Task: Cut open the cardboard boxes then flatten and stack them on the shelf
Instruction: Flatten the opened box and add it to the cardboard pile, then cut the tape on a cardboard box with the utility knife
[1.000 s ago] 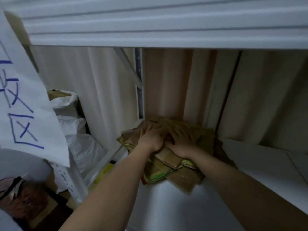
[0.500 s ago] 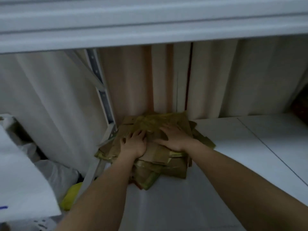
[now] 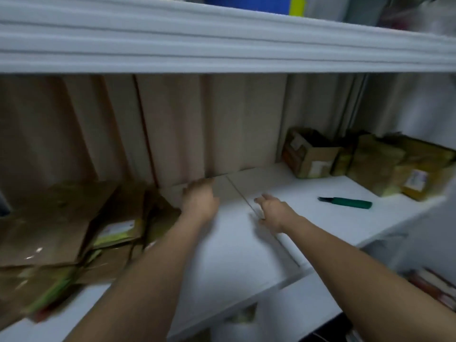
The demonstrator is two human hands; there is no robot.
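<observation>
On the white shelf (image 3: 308,193), under the pale edge of the shelf above (image 3: 222,45), both bare arms are stretched forward over the bare middle of the board. The left hand (image 3: 199,199) is blurred; its back is turned to the camera and nothing is seen in it, though whether its fingers are curled or straight cannot be told. The right hand (image 3: 271,211) is held just above the shelf with its fingers loosely spread and straight, and nothing is gripped by it. A stack of flattened cardboard (image 3: 69,233) is seen at the left end of the shelf, well apart from both hands, with a pale label showing on one sheet and greenish tape along several edges; the sheets are fanned out unevenly rather than squared up. At the right end, against the back, an open box (image 3: 309,156) is set upright with labels on its sides, and more uncut boxes (image 3: 394,166), wrapped in yellowish tape, are crowded beside it. A green-handled cutter (image 3: 345,202) is laid flat on the shelf between the right hand and those boxes, touched by neither. Beige curtain folds (image 3: 209,124) are hung behind the shelf.
</observation>
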